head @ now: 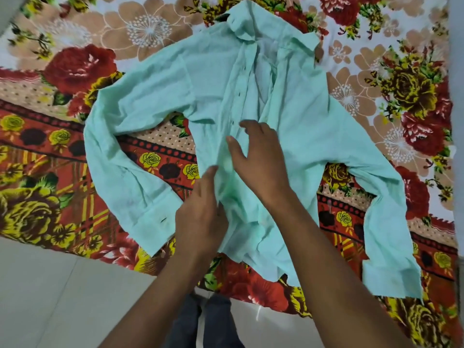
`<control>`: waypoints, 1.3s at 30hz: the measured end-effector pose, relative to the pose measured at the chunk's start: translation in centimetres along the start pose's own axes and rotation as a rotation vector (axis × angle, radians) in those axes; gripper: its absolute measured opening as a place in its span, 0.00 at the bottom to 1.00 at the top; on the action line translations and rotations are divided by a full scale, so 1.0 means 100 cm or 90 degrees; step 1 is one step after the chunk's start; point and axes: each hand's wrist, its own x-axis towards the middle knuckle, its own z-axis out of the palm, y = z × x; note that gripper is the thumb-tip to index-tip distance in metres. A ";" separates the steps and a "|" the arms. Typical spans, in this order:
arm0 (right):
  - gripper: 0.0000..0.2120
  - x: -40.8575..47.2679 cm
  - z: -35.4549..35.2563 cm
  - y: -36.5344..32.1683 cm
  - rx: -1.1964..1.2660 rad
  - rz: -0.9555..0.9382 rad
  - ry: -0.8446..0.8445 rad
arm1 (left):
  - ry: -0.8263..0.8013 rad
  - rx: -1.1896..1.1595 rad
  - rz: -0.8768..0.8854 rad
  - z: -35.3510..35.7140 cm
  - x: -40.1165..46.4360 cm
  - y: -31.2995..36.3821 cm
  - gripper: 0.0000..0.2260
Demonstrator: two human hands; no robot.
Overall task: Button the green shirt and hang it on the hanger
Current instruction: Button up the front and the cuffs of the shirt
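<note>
The green shirt [296, 126] lies front up on the flowered bedsheet [50, 151], collar far from you and both sleeves spread to the sides. Your left hand [200, 217] rests on the lower front, near the placket; if its fingers pinch the cloth, you cannot tell. Your right hand [258, 156] is over the middle of the placket with fingers spread wide, holding nothing.

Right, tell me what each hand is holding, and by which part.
The left hand grips the green shirt at the lower front, near the placket. The right hand holds nothing; its fingers are spread over the shirt's middle.
</note>
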 end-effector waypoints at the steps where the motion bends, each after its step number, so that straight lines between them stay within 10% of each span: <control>1: 0.22 0.018 0.007 -0.005 0.039 -0.001 -0.008 | -0.015 0.010 0.012 0.002 -0.001 0.004 0.37; 8: 0.32 0.140 0.038 0.001 0.122 0.254 -0.101 | -0.146 -0.134 0.049 0.017 -0.028 0.016 0.21; 13: 0.43 0.155 0.043 0.033 0.270 0.346 -0.163 | 0.054 -0.115 -0.143 0.006 0.005 -0.013 0.14; 17: 0.20 0.115 0.031 0.030 0.329 0.331 -0.218 | 0.008 -0.001 -0.167 0.008 0.035 -0.033 0.10; 26: 0.19 0.054 0.041 0.062 0.293 0.266 -0.186 | 0.089 -0.214 -0.347 -0.011 0.042 -0.048 0.12; 34: 0.15 0.041 0.032 0.067 0.427 0.329 -0.226 | 0.099 0.021 -0.147 -0.024 0.019 -0.049 0.12; 39: 0.12 -0.007 0.015 0.069 0.196 0.061 -0.039 | 0.054 0.009 0.159 -0.014 0.017 -0.019 0.13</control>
